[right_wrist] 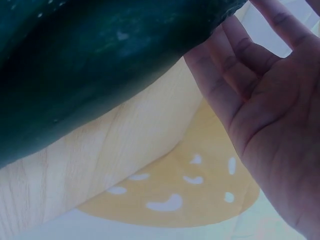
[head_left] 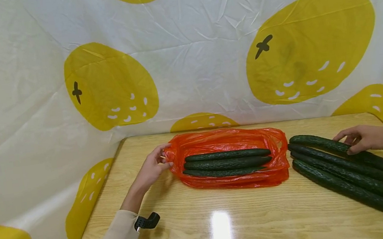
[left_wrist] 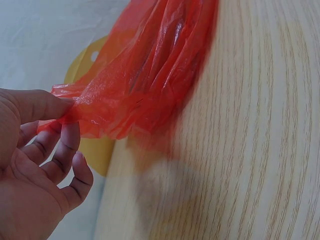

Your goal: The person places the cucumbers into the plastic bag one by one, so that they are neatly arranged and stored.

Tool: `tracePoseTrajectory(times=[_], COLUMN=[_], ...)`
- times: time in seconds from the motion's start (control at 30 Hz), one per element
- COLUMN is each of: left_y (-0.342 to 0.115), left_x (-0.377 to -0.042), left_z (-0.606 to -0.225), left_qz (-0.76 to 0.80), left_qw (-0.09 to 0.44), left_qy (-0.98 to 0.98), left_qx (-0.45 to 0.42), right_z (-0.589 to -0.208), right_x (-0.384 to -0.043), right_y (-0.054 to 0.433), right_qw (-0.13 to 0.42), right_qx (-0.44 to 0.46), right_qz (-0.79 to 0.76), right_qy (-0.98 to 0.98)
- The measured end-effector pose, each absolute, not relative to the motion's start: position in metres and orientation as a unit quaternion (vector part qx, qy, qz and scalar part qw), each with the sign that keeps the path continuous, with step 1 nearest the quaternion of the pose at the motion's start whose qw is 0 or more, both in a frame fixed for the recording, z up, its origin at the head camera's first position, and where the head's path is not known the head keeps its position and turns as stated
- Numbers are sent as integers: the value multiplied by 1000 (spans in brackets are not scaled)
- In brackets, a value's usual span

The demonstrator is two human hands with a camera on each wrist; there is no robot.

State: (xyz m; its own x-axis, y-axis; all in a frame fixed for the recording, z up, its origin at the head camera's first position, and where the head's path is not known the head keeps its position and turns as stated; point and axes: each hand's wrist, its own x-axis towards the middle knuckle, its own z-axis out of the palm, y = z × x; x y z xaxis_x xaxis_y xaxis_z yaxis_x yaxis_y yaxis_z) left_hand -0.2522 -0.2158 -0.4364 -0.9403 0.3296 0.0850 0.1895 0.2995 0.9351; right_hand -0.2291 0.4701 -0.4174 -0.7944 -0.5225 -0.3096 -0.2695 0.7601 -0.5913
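Note:
A red plastic bag (head_left: 217, 142) lies spread open on the table, with three long dark green cucumbers (head_left: 229, 164) side by side in it. My left hand (head_left: 152, 166) pinches the gathered left end of the bag between thumb and fingers, and the left wrist view shows the crumpled film (left_wrist: 155, 75) in that pinch. To the right of the bag, several more cucumbers (head_left: 349, 166) lie slanted together. My right hand (head_left: 376, 137) grips the rearmost cucumber (head_left: 316, 142) around its middle. In the right wrist view, its fingers (right_wrist: 225, 75) reach around the cucumber's side.
The light wooden table (head_left: 181, 227) ends at the back and left against a white sheet (head_left: 199, 73) printed with large yellow fruit. Dark straps sit at both wrists, the left one (head_left: 148, 221) close over the tabletop.

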Motion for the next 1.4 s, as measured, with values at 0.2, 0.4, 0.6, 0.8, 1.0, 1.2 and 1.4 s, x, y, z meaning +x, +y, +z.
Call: tracePoseTrajectory(times=[0.2,0.4,0.6,0.8,1.0,1.2,1.4], left_y=[-217,-216,-217,-217,-217,-217,-218], left_x=[-254,-256,-255,-255,-256,-255,-255], left_z=[-439,-438,-438,-440,-439,-439,-440], left_qz=[567,569,574,569,566,563,566], left_qw=[58,62,67,67,60,60,68], left_qy=[805,804,800,804,807,809,807], left_qx=[163,162,162,160,158,159,157], right_z=[-416,-415,-413,-409,-404,-397,-390], right_x=[-228,-227,-227,-228,-229,-229,-229], right_y=[467,466,464,461,457,452,445], right_qw=[221,222,231,212,176,166,143], right_qx=[-218,-231,-221,-215,-228,-217,-200], right_qz=[-260,-257,-253,-242,-239,-226,-203], right_qy=[915,912,913,922,927,935,948])
